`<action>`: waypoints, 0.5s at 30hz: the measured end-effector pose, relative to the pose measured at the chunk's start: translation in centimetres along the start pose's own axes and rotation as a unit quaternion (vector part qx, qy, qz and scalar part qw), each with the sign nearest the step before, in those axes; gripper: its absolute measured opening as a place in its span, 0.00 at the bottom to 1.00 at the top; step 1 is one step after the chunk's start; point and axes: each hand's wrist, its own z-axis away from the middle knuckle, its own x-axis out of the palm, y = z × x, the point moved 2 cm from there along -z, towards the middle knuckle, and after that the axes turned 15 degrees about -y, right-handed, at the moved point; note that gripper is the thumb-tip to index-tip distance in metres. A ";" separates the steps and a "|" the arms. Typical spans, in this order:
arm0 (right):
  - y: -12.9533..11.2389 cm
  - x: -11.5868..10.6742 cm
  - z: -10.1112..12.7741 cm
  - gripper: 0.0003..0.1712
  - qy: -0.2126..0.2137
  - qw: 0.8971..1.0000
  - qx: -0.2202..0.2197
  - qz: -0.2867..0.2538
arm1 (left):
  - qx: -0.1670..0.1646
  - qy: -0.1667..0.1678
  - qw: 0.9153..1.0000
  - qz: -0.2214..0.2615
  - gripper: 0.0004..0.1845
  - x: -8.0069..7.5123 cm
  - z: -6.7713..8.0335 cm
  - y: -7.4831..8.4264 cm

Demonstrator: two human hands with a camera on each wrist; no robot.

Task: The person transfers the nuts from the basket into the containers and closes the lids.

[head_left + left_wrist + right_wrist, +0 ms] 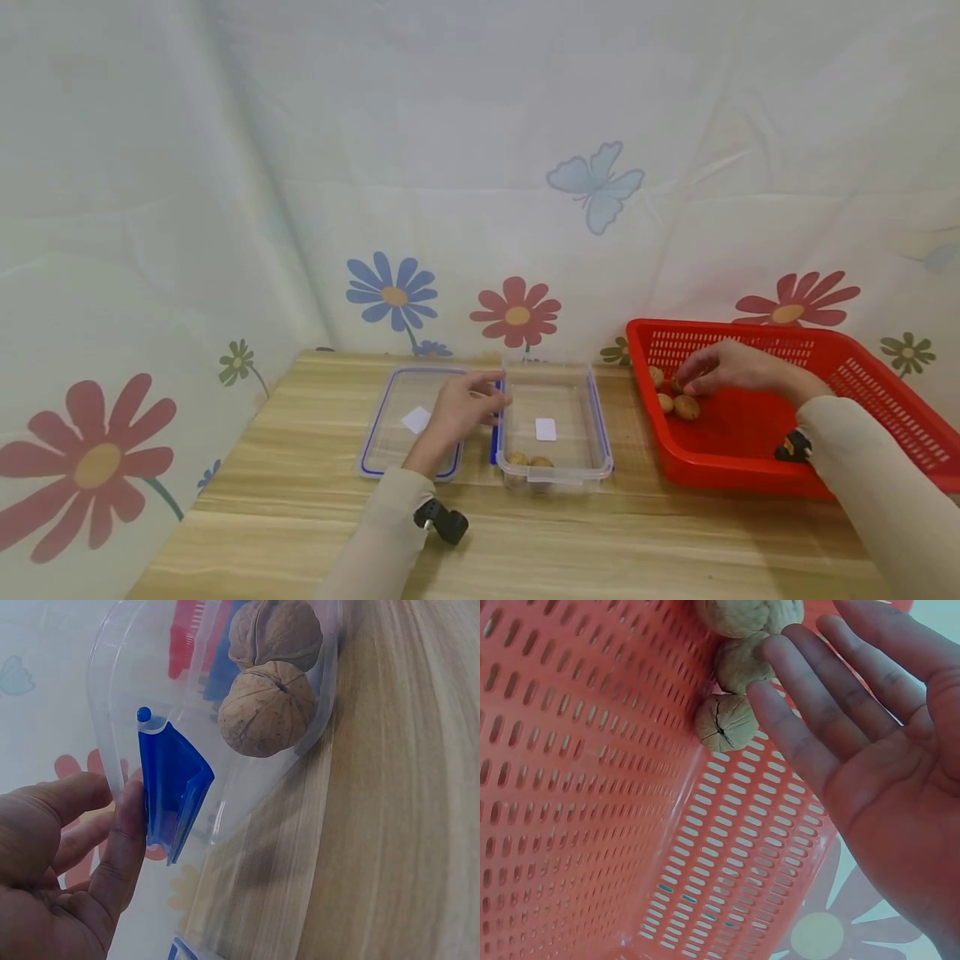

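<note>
Two walnuts [529,460] already in box [553,475]; few left in basket [885,400], right of box. Right hand [723,367] open, fingers reaching walnuts, none gripped. Left hand [465,410] relaxed, touching box's blue clip [174,787].

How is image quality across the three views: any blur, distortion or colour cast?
Head view: even, soft light, wide-angle bending at the edges, walnuts in the red basket small. Left wrist view: sharp on the two walnuts and blue clasp, left hand slightly soft. Right wrist view: right hand tinted red by the basket, walnut crisp.
</note>
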 end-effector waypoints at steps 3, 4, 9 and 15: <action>0.1 0.2 -0.2 0.23 -0.004 1.000 -0.003 0.011 | -0.002 0.000 1.000 0.000 0.24 0.0 0.1 0.1; 0.2 0.2 -0.3 0.24 -0.005 1.000 -0.004 0.015 | -0.002 0.000 1.000 0.001 0.24 0.0 0.1 0.1; 0.2 0.5 -0.5 0.25 -0.014 1.000 0.001 0.018 | -0.002 0.000 1.000 0.003 0.25 0.0 0.1 0.0; 0.1 0.7 -0.7 0.27 -0.026 1.000 0.012 0.012 | -0.005 0.003 1.000 0.001 0.24 0.0 0.0 0.0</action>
